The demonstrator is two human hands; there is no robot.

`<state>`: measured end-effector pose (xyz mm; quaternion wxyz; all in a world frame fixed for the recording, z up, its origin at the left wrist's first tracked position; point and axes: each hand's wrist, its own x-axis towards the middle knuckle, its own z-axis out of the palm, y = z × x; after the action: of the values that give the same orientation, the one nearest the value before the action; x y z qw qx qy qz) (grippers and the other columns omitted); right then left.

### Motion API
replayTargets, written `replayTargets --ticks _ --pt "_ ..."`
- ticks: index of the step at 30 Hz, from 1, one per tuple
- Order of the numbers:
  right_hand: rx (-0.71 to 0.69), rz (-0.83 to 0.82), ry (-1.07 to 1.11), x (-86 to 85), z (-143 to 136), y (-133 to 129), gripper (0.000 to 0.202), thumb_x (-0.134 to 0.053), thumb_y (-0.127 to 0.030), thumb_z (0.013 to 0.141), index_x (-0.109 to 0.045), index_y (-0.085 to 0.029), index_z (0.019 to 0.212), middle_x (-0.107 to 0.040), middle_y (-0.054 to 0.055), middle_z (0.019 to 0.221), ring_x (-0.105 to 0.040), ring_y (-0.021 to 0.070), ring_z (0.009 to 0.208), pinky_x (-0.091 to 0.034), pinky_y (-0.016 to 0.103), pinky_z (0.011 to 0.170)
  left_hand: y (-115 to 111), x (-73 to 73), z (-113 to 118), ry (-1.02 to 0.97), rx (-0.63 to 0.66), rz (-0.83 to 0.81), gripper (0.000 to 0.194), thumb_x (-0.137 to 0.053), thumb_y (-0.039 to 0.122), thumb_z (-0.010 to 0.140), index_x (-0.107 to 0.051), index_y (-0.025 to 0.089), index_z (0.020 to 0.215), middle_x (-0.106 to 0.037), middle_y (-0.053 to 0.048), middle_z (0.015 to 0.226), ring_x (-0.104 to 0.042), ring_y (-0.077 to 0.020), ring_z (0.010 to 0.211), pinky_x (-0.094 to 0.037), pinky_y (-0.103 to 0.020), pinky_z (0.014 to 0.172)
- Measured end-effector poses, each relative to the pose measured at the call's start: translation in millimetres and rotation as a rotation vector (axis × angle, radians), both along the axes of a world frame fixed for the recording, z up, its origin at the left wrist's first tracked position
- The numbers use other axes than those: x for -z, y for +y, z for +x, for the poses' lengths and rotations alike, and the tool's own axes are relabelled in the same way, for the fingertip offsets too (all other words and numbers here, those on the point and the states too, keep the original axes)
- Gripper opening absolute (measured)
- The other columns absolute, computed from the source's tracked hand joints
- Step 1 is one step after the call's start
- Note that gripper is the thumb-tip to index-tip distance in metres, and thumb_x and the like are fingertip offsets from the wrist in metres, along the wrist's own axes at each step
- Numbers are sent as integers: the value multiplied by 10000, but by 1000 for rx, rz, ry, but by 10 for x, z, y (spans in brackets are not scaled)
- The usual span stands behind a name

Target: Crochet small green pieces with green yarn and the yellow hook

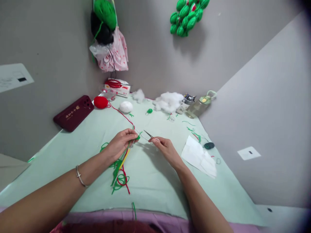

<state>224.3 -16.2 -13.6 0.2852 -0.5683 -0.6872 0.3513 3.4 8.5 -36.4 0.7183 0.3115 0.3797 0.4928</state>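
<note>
My left hand (125, 142) is closed, its thumb and fingertips pinching a small green crochet piece (138, 137). A crochet hook with a yellow handle (125, 158) slants down beneath that hand. Red and white yarn strands run up to the piece, and green and red yarn tails (119, 178) dangle in a tangle below. My right hand (164, 147) is closed around small scissors (148, 133), their pointed blades aimed up and left, close to the piece but apart from it. A thin white strand passes between the two hands.
On the pale green cloth (155, 181) are a red yarn ball (100, 102), a white yarn ball (126, 106), fluffy stuffing (168, 101), a bottle (199, 106), and white paper (198, 157). A dark red phone (74, 113) lies at the left edge.
</note>
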Motion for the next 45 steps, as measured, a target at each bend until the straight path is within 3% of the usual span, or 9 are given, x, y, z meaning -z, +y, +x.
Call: replayTargets --ticks 18,24,28,30,33,35,37,42,45 --pt "62 -50 68 44 -84 -4 505 -599 -615 909 -804 -155 868 -603 1 665 -445 128 621 -350 258 597 -32 -6 1 -13 32 0 282 -928 212 595 -696 149 742 -682 3 741 -657 -130 748 -508 -246 795" --pt "142 179 -82 205 5 116 488 -518 -562 982 -782 -153 954 -658 44 739 -562 176 655 -456 286 603 -21 -1 1 12 16 -5 291 -935 214 577 -702 147 739 -682 1 730 -639 -122 711 -503 -231 737" --pt "204 468 -240 243 -14 72 440 -555 -433 998 -660 -174 1339 -666 180 1184 -631 290 1056 -541 441 902 -13 13 -2 27 16 -6 317 -950 218 559 -703 151 747 -696 5 758 -642 -117 734 -520 -220 764" --pt "123 582 -313 238 -111 -24 376 -553 -326 1012 -651 -229 1362 -665 162 1212 -608 275 1107 -515 451 985 -11 19 1 33 30 -7 337 -958 234 555 -704 153 763 -702 8 764 -644 -117 730 -522 -212 744" --pt "-143 707 -415 240 -337 -179 298 -539 -184 1011 -725 -328 1193 -681 32 955 -585 171 845 -503 305 839 -21 23 16 35 60 -7 364 -960 253 549 -692 157 777 -679 22 718 -622 -114 673 -506 -199 653" --pt "-442 927 -635 252 -477 -243 293 -515 -137 1022 -714 -295 1168 -630 19 882 -531 166 788 -458 297 760 -36 23 28 40 72 -9 367 -955 254 550 -680 160 775 -658 32 681 -600 -111 630 -486 -195 595" --pt "-565 1050 -753 268 -567 -260 215 -523 -158 1033 -712 -238 1096 -577 12 819 -495 170 766 -428 302 731 -49 21 36 44 77 -10 367 -949 243 544 -671 161 770 -650 34 669 -597 -113 615 -485 -200 579" --pt "-580 1073 -751 283 -570 -205 203 -526 -181 1040 -679 -193 906 -568 7 759 -489 169 743 -422 309 741 -70 -1 41 41 87 13 353 -937 230 548 -667 154 762 -640 36 675 -595 -114 612 -480 -202 573" --pt "-467 998 -536 222 -509 -226 224 -497 -160 1032 -702 -196 950 -689 52 841 -547 178 757 -444 319 723 -84 -26 49 29 98 36 339 -929 239 578 -664 162 776 -629 40 672 -574 -108 603 -461 -199 568"
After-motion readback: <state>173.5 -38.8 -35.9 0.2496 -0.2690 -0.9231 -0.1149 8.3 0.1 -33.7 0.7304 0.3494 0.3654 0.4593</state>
